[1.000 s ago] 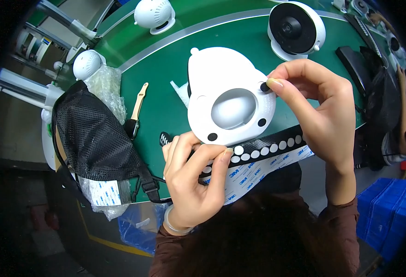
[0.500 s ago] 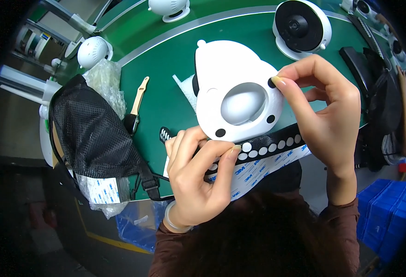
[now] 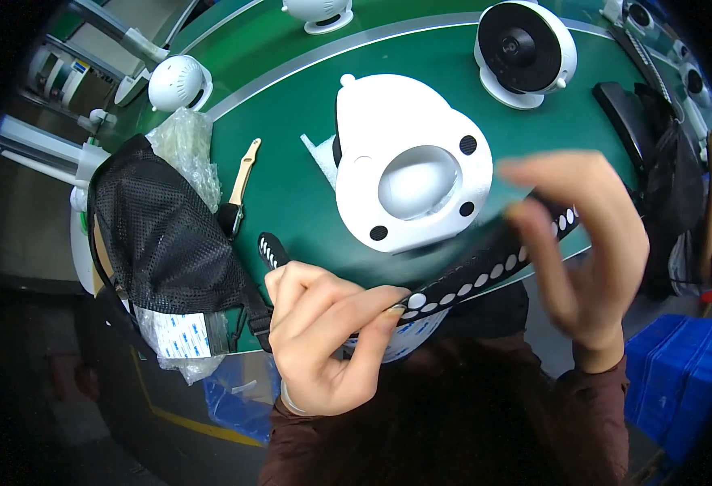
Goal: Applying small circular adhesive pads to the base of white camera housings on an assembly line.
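Note:
A white fan-like housing (image 3: 404,105) lies on the green table with its ring-shaped base facing up. Three round black pads (image 3: 468,145) sit around the opening in that base. My left hand (image 3: 323,340) pinches, between thumb and forefinger, a black strip (image 3: 485,271) dotted with rows of white round spots. Part of a white backing sheet with blue print (image 3: 408,340) shows below the strip. My right hand (image 3: 603,243) is off the housing, above the right part of the strip; its thumb and forefinger are blurred but apart, with nothing visible between them.
A black mesh bag (image 3: 161,227) and clear bubble wrap (image 3: 186,150) lie on the left, beside a wooden-handled brush (image 3: 244,174). White fans (image 3: 526,49) stand toward the back. Dark straps and bags (image 3: 667,170) are on the right; blue crates (image 3: 684,373) stand below.
My right fingers have let go of the upper-right pad on the housing and moved down and right. My left hand has shifted down and left with the strip, which is now tilted more.

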The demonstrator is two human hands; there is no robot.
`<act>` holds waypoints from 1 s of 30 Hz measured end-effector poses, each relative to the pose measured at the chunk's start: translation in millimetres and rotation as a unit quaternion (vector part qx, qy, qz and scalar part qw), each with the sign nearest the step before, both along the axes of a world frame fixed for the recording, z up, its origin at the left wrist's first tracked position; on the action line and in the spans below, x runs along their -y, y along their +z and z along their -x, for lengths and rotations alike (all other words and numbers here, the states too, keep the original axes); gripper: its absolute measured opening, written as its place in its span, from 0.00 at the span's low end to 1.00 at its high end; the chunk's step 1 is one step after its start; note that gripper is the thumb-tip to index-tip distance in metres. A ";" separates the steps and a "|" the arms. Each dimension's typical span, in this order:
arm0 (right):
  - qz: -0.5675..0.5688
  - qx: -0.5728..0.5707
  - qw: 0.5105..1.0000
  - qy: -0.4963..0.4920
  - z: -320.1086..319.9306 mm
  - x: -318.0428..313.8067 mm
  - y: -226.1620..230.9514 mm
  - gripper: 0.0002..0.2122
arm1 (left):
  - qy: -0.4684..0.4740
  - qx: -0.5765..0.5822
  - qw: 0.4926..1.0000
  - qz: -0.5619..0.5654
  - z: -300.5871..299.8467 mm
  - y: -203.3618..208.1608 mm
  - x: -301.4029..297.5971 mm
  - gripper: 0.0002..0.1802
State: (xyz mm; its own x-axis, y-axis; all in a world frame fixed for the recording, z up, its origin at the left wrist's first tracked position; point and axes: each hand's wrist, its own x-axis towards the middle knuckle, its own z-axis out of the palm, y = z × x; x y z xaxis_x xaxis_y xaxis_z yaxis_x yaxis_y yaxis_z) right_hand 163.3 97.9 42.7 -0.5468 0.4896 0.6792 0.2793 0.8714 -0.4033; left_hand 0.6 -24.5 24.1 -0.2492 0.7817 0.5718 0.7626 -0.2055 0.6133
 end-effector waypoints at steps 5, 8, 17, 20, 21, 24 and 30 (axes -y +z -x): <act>0.127 0.038 0.985 0.110 3.8 21.4 -2.7 0.10 | -0.025 0.021 0.999 0.017 0.8 -0.7 1.2 0.10; 0.121 0.014 0.985 0.122 3.6 17.1 -8.2 0.10 | -0.041 0.011 0.998 0.054 -2.6 7.8 -2.7 0.11; 0.060 0.004 0.990 0.128 5.3 17.4 -9.3 0.09 | -0.018 -0.014 1.000 -0.002 -2.0 2.7 -5.0 0.10; 0.047 0.013 0.991 0.125 6.1 17.1 -9.0 0.09 | -0.019 -0.009 1.000 -0.004 -1.0 2.1 -4.4 0.10; 0.023 0.016 0.992 0.125 6.6 16.8 -9.9 0.09 | -0.019 -0.010 1.000 -0.005 -0.2 1.3 -5.0 0.10; -0.046 0.017 0.992 0.119 9.2 17.7 -10.5 0.09 | -0.025 0.027 0.999 -0.015 1.0 -0.3 -5.5 0.09; -0.104 0.021 0.987 0.119 16.0 19.3 -11.0 0.09 | -0.011 0.069 0.998 -0.003 5.9 0.1 -2.3 0.07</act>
State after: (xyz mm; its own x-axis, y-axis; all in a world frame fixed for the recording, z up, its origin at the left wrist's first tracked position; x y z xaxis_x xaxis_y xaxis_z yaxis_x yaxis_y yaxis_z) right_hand 147.3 78.7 31.7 -0.6597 0.1962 0.7255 0.0686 0.9770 -0.2019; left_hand -5.2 -22.3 24.2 -0.3094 0.7844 0.5377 0.6662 -0.2247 0.7111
